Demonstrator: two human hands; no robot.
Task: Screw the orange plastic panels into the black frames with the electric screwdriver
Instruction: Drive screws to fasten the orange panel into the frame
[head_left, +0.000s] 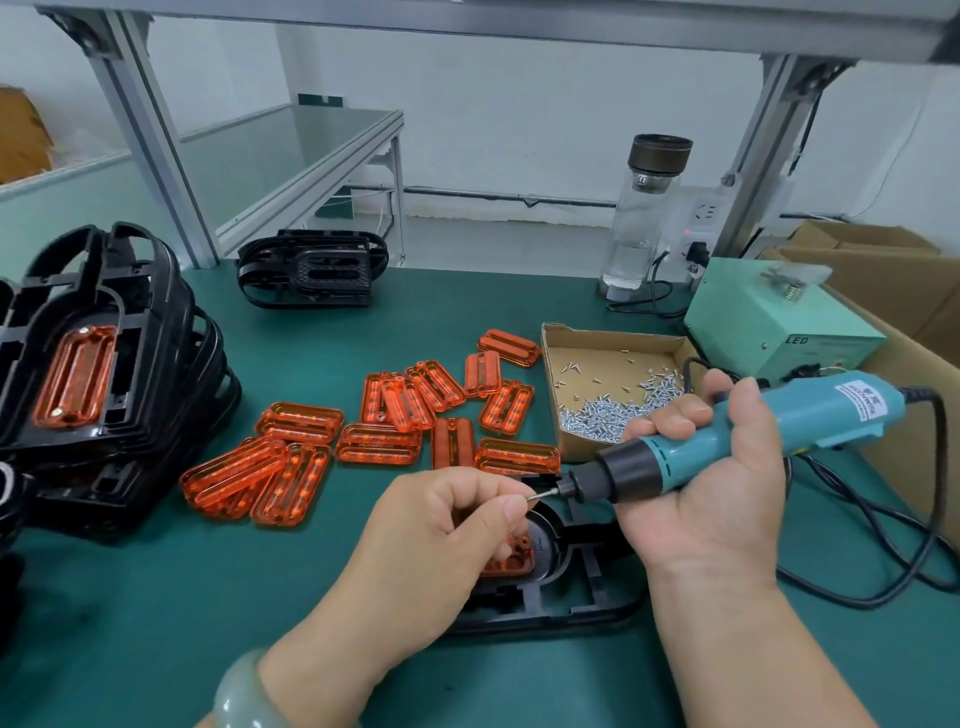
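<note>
My right hand (711, 478) grips a teal electric screwdriver (727, 441), held level with its bit pointing left. My left hand (441, 535) has curled fingers and pinches something small at the bit's tip, probably a screw. Beneath both hands lies a black frame (576, 577) on the green mat, with an orange panel (514, 558) seated in it, mostly hidden by my left hand. Several loose orange panels (379, 441) are scattered across the mat's middle. A stack of black frames (119, 395) at the left has an orange panel (72, 376) fitted in the top one.
A cardboard tray (550, 395) of small silver screws sits right of the loose panels. Behind it stand a mint-green power box (769, 317), a glass bottle (644, 218) and cardboard boxes (883, 270). Another black frame (311, 267) lies at the back. The screwdriver's cable (935, 519) loops at the right.
</note>
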